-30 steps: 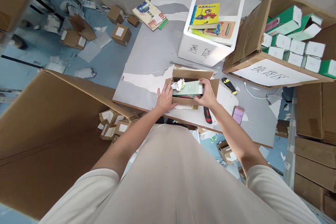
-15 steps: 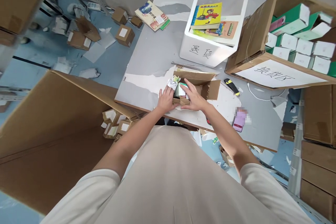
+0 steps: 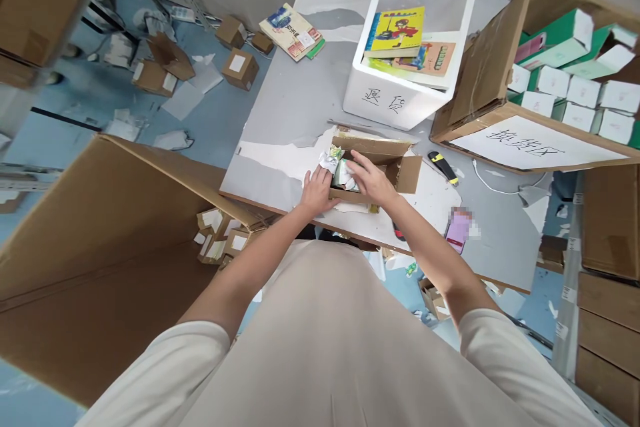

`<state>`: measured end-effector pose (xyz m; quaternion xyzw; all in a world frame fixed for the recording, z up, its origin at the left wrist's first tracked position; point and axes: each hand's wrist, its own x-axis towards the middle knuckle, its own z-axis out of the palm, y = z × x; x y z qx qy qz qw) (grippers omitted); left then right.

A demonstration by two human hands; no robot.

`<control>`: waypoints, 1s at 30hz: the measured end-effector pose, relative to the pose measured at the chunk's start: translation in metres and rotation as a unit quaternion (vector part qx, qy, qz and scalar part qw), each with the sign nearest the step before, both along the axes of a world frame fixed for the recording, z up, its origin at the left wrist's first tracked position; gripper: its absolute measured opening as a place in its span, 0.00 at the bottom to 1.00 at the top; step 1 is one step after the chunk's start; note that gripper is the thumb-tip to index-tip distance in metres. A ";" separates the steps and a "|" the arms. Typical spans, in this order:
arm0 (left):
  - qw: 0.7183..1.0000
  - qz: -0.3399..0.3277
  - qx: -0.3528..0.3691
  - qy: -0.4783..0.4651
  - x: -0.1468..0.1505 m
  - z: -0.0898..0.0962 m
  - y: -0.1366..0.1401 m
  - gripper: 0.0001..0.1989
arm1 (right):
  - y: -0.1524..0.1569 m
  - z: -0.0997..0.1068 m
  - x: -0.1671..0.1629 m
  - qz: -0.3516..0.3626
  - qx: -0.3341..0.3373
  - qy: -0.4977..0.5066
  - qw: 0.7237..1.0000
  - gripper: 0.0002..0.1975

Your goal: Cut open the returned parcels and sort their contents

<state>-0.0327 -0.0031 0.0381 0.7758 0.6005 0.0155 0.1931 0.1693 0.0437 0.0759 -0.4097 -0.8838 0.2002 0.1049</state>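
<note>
A small cardboard box point(image 3: 360, 197) lies with its flaps open near the front edge of the table. My left hand point(image 3: 316, 192) holds it at the left near corner, thumb along the near wall and fingers on the left end. Over the opening is my right hand point(image 3: 374, 180), open with fingers apart, its tips close to the contents. Inside the box, on the left, I see crumpled white paper point(image 3: 330, 159) with green and yellow on it. Beside it is a green and white item point(image 3: 341, 175), partly hidden by my right hand.
A white foam bin point(image 3: 385, 103) with books and a large carton point(image 3: 480, 73) of green-white boxes stand behind. A black-yellow cutter point(image 3: 443, 167) and a phone point(image 3: 458, 230) lie at right. Books point(image 3: 291, 32) rest at back left. A big open carton point(image 3: 110, 227) stands left of the table.
My right hand has lifted slightly off the near wall, its thumb now over the opening. The near flap and the white piece inside have shifted. My left hand stays on the box.
</note>
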 end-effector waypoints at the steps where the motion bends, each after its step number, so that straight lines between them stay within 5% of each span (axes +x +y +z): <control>1: 1.000 0.001 -0.002 0.001 0.000 0.000 0.000 0.38 | -0.002 0.000 -0.001 0.012 0.002 -0.001 1.000 0.24; 6: 1.000 -0.002 -0.001 0.005 -0.001 0.000 0.000 0.36 | -0.010 0.005 -0.003 0.089 -0.009 -0.028 0.996 0.29; 9: 1.000 0.002 0.007 0.008 0.001 -0.001 0.000 0.36 | -0.008 0.007 -0.013 0.053 -0.015 -0.078 0.995 0.36; 15: 0.999 0.037 0.005 0.039 0.006 0.001 0.004 0.35 | 0.012 0.018 -0.027 0.017 0.002 -0.116 0.993 0.29; 18: 0.998 0.051 0.004 0.041 0.008 0.003 0.011 0.35 | 0.020 0.041 -0.011 -0.008 0.057 -0.069 0.996 0.29; 25: 0.997 0.061 0.027 0.043 0.008 0.004 0.060 0.45 | -0.005 0.136 0.056 -0.064 0.187 0.010 0.980 0.33; 27: 0.997 0.062 0.032 0.039 0.008 0.007 0.079 0.46 | -0.026 0.144 0.072 -0.083 0.202 0.023 0.976 0.33; 30: 0.998 0.039 0.040 0.002 0.006 0.015 0.095 0.46 | -0.062 0.119 0.088 -0.113 0.201 0.070 0.971 0.32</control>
